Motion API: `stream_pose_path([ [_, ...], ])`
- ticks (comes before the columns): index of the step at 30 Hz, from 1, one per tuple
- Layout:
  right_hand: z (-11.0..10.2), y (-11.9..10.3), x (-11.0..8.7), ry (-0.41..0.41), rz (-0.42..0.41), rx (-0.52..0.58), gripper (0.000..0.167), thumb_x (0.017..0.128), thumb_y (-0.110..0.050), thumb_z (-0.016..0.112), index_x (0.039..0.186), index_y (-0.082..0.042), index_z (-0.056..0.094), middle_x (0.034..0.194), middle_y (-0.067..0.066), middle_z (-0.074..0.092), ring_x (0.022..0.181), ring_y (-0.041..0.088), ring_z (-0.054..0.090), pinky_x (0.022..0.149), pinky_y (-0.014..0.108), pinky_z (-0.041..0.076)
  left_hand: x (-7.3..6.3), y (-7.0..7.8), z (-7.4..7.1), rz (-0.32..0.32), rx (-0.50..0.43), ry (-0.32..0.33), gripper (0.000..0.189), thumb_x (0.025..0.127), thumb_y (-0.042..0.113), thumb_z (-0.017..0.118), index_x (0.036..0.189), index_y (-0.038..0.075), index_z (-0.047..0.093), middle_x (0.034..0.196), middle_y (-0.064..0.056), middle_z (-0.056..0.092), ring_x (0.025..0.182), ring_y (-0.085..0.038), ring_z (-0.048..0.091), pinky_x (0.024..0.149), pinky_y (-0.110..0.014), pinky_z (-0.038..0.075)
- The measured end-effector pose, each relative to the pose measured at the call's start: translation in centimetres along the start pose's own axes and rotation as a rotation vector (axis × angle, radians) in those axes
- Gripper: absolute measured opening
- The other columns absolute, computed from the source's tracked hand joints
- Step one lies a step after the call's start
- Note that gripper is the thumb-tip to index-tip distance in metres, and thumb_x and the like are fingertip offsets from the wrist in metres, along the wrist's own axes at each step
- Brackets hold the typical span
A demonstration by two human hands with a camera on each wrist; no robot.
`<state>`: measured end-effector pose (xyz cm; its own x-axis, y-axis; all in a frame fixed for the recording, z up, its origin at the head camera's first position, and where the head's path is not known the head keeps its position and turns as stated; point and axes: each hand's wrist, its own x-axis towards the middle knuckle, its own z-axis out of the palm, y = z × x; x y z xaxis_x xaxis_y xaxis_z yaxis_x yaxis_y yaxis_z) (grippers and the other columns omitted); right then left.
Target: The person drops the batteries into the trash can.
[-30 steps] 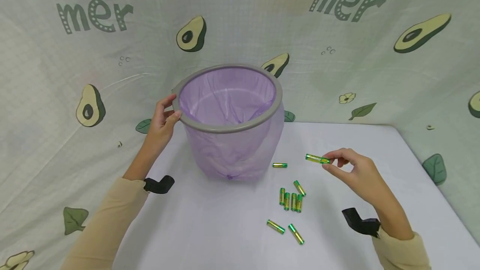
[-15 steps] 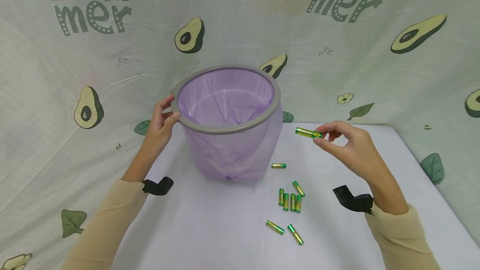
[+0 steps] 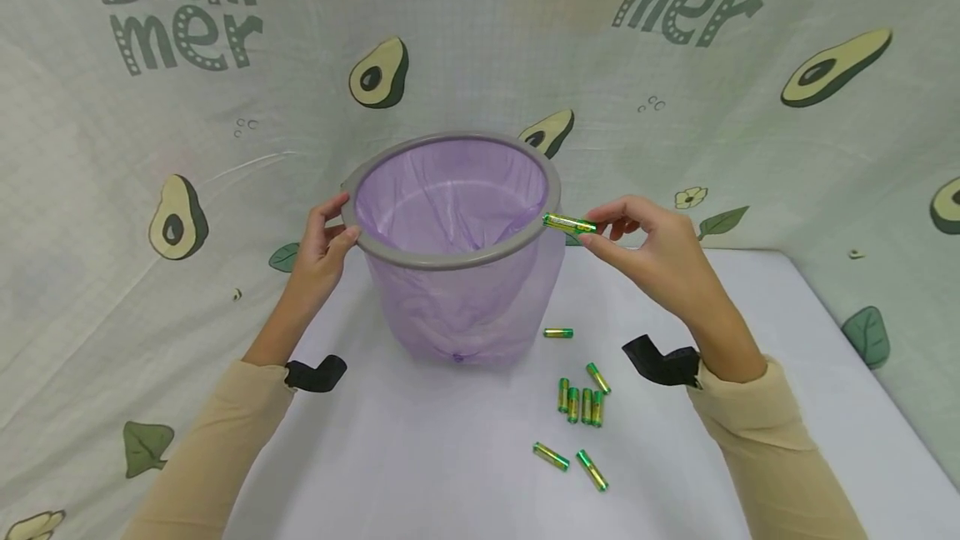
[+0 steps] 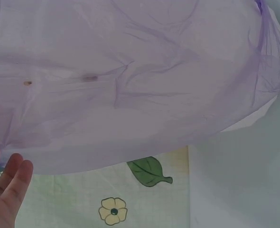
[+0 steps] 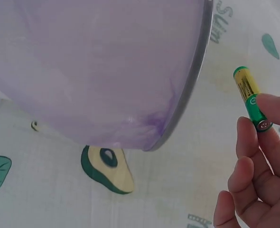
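A waste bin (image 3: 450,261) with a grey rim and a translucent purple liner stands on the white table. On its left side, my left hand (image 3: 318,257) holds the rim between thumb and fingers; in the left wrist view some fingers (image 4: 19,183) show beside the purple liner. My right hand (image 3: 660,261) pinches a green and gold battery (image 3: 570,224) by one end. In the head view the battery's free end overlaps the right part of the rim. From the right wrist, the battery (image 5: 247,88) appears apart from the grey rim (image 5: 192,71).
Several loose batteries (image 3: 587,407) lie on the white table (image 3: 450,457) in front and to the right of the bin. A single battery (image 3: 558,332) lies close to the bin's base. Behind hangs a cloth backdrop (image 3: 480,40) printed with avocados and leaves.
My right hand has moved up and to the left with the battery, from above the table to beside the bin's rim. The left hand keeps its hold on the rim.
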<state>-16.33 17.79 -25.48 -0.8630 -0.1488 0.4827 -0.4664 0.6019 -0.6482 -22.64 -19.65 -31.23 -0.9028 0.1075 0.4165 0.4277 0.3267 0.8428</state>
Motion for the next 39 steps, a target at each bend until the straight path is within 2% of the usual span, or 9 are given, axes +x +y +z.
stream_pose_path([
  [7, 1.5, -1.2, 1.8, -0.039, -0.006, 0.018, 0.017, 0.082, -0.016, 0.070, 0.097, -0.008, 0.068, 0.091, 0.005, 0.068, 0.079, 0.010, 0.051, 0.071, 0.023, 0.039, -0.1, 0.1, -0.1, 0.003, 0.012, 0.002, 0.049, 0.096, 0.010, 0.043, 0.142, 0.005, 0.029, 0.133, -0.010, 0.033, 0.105, -0.004, 0.044, 0.088, -0.011, 0.037],
  [16, 3.1, -1.4, 2.7, -0.076, -0.026, 0.019, 0.016, 0.081, -0.012, 0.070, 0.096, -0.006, 0.068, 0.084, 0.006, 0.063, 0.079, 0.018, 0.050, 0.065, 0.024, 0.037, 0.0, 0.0, 0.0, 0.010, 0.011, 0.000, 0.049, 0.096, 0.010, 0.043, 0.142, 0.005, 0.029, 0.134, -0.012, 0.033, 0.104, -0.005, 0.044, 0.088, -0.012, 0.037],
  [23, 4.1, -1.5, 2.8, -0.099, -0.040, 0.016, 0.019, 0.081, -0.013, 0.070, 0.098, -0.005, 0.068, 0.085, 0.005, 0.063, 0.078, 0.015, 0.050, 0.066, 0.026, 0.039, -0.2, 0.1, -0.1, 0.008, 0.010, 0.004, 0.049, 0.096, 0.009, 0.044, 0.142, 0.005, 0.029, 0.134, -0.012, 0.033, 0.104, -0.005, 0.044, 0.088, -0.012, 0.037],
  [30, 4.5, -1.3, 2.7, -0.107, -0.098, 0.023, 0.022, 0.083, -0.015, 0.069, 0.103, -0.005, 0.069, 0.087, 0.004, 0.062, 0.078, 0.014, 0.050, 0.066, 0.025, 0.041, -0.2, 0.1, -0.1, 0.005, 0.007, 0.005, 0.049, 0.096, 0.009, 0.044, 0.143, 0.005, 0.029, 0.134, -0.011, 0.033, 0.104, -0.005, 0.044, 0.088, -0.012, 0.037],
  [39, 4.2, -0.8, 2.3, -0.099, -0.074, 0.038, 0.021, 0.084, -0.013, 0.068, 0.104, -0.005, 0.069, 0.093, 0.003, 0.066, 0.080, 0.013, 0.051, 0.065, 0.022, 0.040, -0.1, 0.0, 0.0, 0.008, 0.009, 0.001, 0.049, 0.096, 0.010, 0.044, 0.143, 0.007, 0.029, 0.134, -0.010, 0.033, 0.106, -0.006, 0.043, 0.088, -0.013, 0.037],
])
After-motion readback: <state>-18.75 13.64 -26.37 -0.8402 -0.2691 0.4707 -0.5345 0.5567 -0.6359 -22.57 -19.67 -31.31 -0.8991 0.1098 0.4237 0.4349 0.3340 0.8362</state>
